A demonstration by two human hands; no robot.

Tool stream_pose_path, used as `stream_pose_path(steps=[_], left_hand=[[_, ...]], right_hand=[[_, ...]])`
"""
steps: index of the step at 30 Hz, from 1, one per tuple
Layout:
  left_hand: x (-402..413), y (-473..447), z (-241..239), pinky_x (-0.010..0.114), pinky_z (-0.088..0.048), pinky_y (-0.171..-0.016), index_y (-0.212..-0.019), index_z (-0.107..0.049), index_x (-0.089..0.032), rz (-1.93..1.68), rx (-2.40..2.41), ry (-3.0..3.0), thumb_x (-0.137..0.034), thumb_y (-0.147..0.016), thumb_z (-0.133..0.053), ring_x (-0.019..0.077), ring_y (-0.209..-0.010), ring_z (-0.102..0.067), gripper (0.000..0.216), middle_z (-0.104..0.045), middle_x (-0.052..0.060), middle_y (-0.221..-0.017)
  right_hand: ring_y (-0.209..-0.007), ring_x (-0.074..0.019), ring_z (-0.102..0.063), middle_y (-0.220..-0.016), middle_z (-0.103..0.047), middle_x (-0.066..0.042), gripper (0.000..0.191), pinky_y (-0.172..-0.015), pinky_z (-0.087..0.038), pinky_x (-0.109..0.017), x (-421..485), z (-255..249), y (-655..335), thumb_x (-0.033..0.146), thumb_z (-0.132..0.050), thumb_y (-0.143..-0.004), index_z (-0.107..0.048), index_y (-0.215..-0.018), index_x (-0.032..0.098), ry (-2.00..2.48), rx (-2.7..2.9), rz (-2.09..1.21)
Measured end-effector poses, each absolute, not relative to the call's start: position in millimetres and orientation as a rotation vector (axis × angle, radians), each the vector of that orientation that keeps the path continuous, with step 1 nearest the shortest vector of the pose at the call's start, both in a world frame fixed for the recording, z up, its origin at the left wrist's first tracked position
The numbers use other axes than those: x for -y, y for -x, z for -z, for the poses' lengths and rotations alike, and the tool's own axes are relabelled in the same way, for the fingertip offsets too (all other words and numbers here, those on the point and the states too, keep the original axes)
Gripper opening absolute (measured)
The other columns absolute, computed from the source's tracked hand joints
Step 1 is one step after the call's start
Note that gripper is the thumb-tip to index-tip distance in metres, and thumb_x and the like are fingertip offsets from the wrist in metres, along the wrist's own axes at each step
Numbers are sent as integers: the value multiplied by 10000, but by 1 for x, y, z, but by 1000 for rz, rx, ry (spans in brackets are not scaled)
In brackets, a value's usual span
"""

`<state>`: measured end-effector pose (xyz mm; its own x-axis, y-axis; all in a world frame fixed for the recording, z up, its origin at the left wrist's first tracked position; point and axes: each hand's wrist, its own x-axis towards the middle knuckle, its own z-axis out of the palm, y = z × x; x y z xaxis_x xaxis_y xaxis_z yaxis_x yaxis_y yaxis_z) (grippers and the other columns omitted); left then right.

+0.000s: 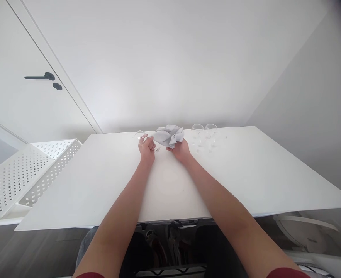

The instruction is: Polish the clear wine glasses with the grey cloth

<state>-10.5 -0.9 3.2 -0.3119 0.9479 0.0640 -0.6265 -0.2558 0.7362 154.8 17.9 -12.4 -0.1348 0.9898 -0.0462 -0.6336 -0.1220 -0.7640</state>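
Observation:
My left hand grips a clear stemmed glass, tilted, near the far edge of the white table. My right hand holds a crumpled light grey cloth bunched right beside the glass. Whether the cloth touches the bowl of the glass is hard to tell. Both arms reach straight out over the table.
Two clear stemmed glasses stand upright to the right of the cloth near the wall. A white perforated rack sits left of the table. A door with a dark handle is at upper left. A white chair is at lower right.

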Motion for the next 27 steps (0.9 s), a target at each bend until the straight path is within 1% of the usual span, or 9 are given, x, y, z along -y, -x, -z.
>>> stream_pose_path(steps=[3, 6, 8, 12, 16, 19, 23, 25, 27], left_hand=[[0, 14, -4, 204, -261, -446, -931, -511, -228, -1822, -698, -602, -156, -666, -839, 34, -475, -268, 428, -322, -104, -628], [-1, 20, -5, 207, -244, -452, -898, -485, -223, -1867, -686, -606, -139, -631, -834, 27, -487, -257, 447, -356, -97, -673], [-3, 21, -5, 208, -233, -455, -885, -467, -225, -1893, -719, -618, -141, -617, -832, 24, -486, -248, 460, -356, -98, -687], [-5, 19, -2, 202, -275, -475, -911, -464, -231, -1917, -933, -662, -149, -618, -794, 22, -503, -328, 449, -448, -82, -775], [-4, 13, 1, 199, -325, -502, -912, -461, -225, -1861, -1150, -796, -173, -649, -774, 23, -549, -397, 411, -513, -48, -906], [-1, 9, 3, 209, -352, -506, -998, -485, -236, -1779, -1265, -898, -212, -675, -796, 32, -574, -436, 450, -500, -21, -997], [2, 3, 6, 220, -402, -539, -1156, -486, -272, -1567, -1205, -1085, -260, -723, -811, 52, -640, -490, 542, -479, 4, -1088], [3, 0, 8, 226, -415, -558, -1157, -488, -272, -1495, -1067, -1158, -293, -776, -786, 58, -652, -502, 485, -497, 3, -1087], [3, -2, 8, 239, -440, -581, -1146, -502, -262, -1463, -962, -1191, -356, -828, -766, 73, -677, -535, 425, -526, 8, -1081]], right_hand=[[-1045, -277, -671, -1223, -719, -54, 432, -757, -600, -422, -13, 8, -156, 631, -597, -877, -658, -1156, 306, 584, 744, -1744], [-1163, -309, -657, -1238, -728, -78, 491, -869, -598, -459, -6, 4, -156, 667, -596, -895, -676, -1201, 291, 562, 829, -1798], [-1131, -306, -672, -1178, -746, -88, 455, -874, -593, -441, -4, 4, -155, 601, -690, -869, -696, -1171, 261, 583, 926, -1774], [-954, -267, -700, -1027, -762, -88, 390, -748, -580, -361, -9, 10, -152, 368, -851, -724, -723, -1050, 195, 690, 1012, -1672], [-917, -229, -687, -997, -752, -49, 324, -669, -537, -295, -18, 17, -152, 290, -762, -718, -697, -1026, 213, 700, 812, -1617], [-977, -223, -676, -1083, -741, -27, 349, -710, -547, -305, -20, 16, -153, 271, -691, -746, -658, -1093, 253, 647, 724, -1545], [-1012, -271, -671, -1106, -733, -67, 344, -763, -571, -389, -16, 10, -154, 480, -601, -892, -641, -1146, 251, 492, 827, -1547], [-978, -286, -677, -1065, -733, -86, 458, -744, -573, -412, -13, 6, -153, 621, -525, -936, -650, -1164, 244, 413, 895, -1610], [-909, -274, -682, -1017, -729, -80, 499, -709, -572, -410, -9, 2, -152, 663, -524, -936, -652, -1181, 248, 373, 954, -1643]])
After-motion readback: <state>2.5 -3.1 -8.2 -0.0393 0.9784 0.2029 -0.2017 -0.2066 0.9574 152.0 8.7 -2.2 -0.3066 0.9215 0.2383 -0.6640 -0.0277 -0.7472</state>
